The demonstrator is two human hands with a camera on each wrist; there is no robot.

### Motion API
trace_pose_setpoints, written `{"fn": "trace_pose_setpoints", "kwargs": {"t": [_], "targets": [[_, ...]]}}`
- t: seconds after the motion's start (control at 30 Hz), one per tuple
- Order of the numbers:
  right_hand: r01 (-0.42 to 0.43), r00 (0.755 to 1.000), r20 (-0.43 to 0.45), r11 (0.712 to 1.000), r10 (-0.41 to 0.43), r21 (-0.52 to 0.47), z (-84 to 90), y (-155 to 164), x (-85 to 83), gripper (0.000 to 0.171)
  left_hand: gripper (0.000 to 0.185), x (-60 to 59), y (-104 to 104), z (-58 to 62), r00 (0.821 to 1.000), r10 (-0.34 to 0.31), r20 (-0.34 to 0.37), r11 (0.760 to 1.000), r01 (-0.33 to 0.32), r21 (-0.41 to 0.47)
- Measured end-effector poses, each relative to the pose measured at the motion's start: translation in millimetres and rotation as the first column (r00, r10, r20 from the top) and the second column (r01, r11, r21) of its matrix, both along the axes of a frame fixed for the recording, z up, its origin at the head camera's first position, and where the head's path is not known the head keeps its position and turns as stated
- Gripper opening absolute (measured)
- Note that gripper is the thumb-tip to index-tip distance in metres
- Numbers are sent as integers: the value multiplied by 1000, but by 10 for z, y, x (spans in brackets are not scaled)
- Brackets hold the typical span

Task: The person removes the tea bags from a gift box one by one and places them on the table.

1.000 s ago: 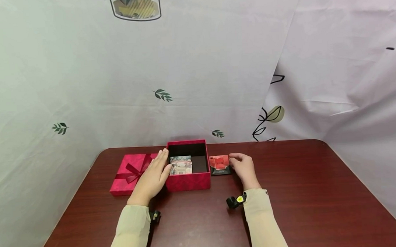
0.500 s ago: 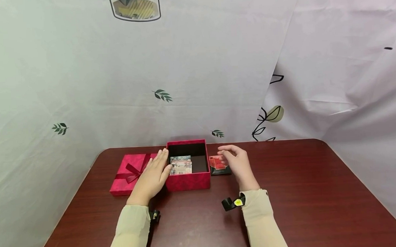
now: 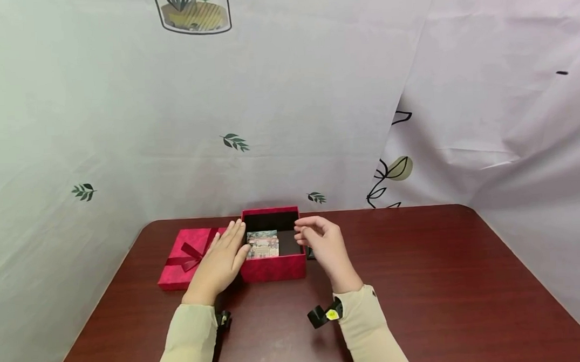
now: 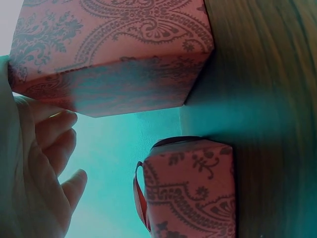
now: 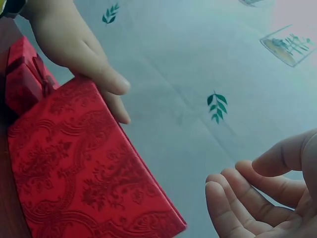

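A red patterned gift box (image 3: 273, 269) with a dark inside stands open, without its lid. At the left inside it lie small flat printed packets (image 3: 263, 245). My left hand (image 3: 219, 264) rests along the box's left side, fingers straight, with the fingertips at the rim. Over the box's right rim hovers my right hand (image 3: 324, 247), fingers loosely bent and thumb apart from them; the right wrist view shows nothing between them. Just a dark corner of the flat packet (image 3: 310, 253) on the table shows beside the box; the rest is hidden behind my right hand.
The box's lid (image 3: 184, 258), red with a dark red ribbon bow, lies on the table left of the box, partly behind my left hand. A pale printed cloth (image 3: 276, 95) hangs behind the brown table (image 3: 421, 283).
My right hand has lifted from the red and black packet and moved left to the box's right rim. The packet stays on the table. My left hand keeps its place.
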State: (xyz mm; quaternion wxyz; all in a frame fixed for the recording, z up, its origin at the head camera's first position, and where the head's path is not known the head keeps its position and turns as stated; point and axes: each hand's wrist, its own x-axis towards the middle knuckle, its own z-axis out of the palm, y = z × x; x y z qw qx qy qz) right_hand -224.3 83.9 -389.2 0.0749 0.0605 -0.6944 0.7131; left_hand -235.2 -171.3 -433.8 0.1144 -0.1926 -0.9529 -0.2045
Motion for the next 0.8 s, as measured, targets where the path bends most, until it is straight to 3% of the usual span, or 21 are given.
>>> {"fn": "trace_pose_setpoints", "kwargs": {"t": [0.17,0.37,0.53,0.63,0.8], "targets": [[-23,1000,10,999,23,22,-45,-76,6,20,65,13,-32,-4,1000,-7,-13,1000,7,-26],[-24,1000,11,999,24,44,-67,-125,-10,20,69,6,-77,13,998,-53,-31,992,49,-120],[-40,999,18,988,38,147,-38,-180,-58,21,72,21,-121,70,995,-83,-52,977,71,-199],[-64,997,57,962,50,267,21,-202,-91,24,73,17,-130,84,993,-100,-67,970,82,-228],[-116,991,118,879,69,463,132,-262,-165,33,73,21,-157,80,990,-120,-79,962,96,-256]]}}
